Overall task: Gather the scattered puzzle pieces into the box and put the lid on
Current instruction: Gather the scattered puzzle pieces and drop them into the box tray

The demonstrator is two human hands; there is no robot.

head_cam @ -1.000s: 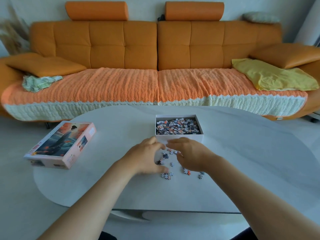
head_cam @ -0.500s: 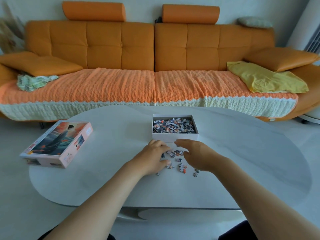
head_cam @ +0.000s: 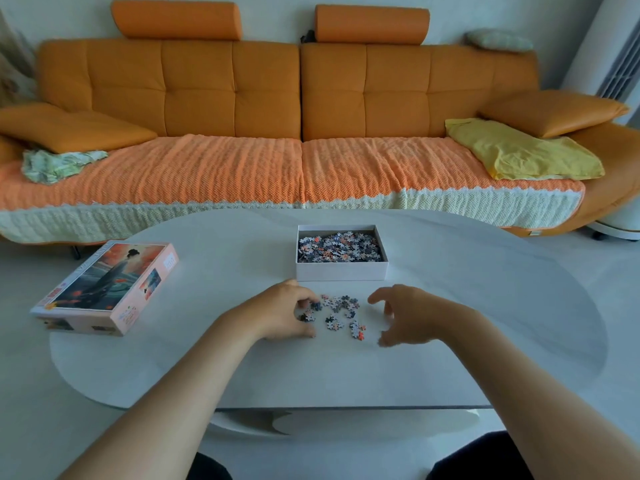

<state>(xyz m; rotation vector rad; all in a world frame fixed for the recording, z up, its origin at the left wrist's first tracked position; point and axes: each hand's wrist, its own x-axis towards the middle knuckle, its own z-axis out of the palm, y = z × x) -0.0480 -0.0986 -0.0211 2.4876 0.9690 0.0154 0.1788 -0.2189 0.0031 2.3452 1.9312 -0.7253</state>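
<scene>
A small scatter of loose puzzle pieces lies on the pale oval table just below the centre of the frame, in front of the box and between the 2 hands. The white box stands open a little above centre, close to the scatter but not touching it, and holds a heap of pieces in grey, dark blue and orange that covers its floor.

The left hand rests on the table at the left edge of the scatter. Its fingers are curled down, their tips on a few dark pieces, and the thumb lies flat on the table below them. Whether it pinches any piece cannot be told. The right hand hangs at the right of the scatter, apart from the pieces, with its fingers spread and bent like a claw. It grasps nothing and is slightly blurred.

The lid, printed with a figure in a long robe against an orange sky, lies picture side up at the left of the frame, well apart from the box, with its near corner over the table's edge.

Across the upper half runs an orange sofa with a knitted throw on the seat, a yellow cloth at the right and a green patterned cloth at the left.
</scene>
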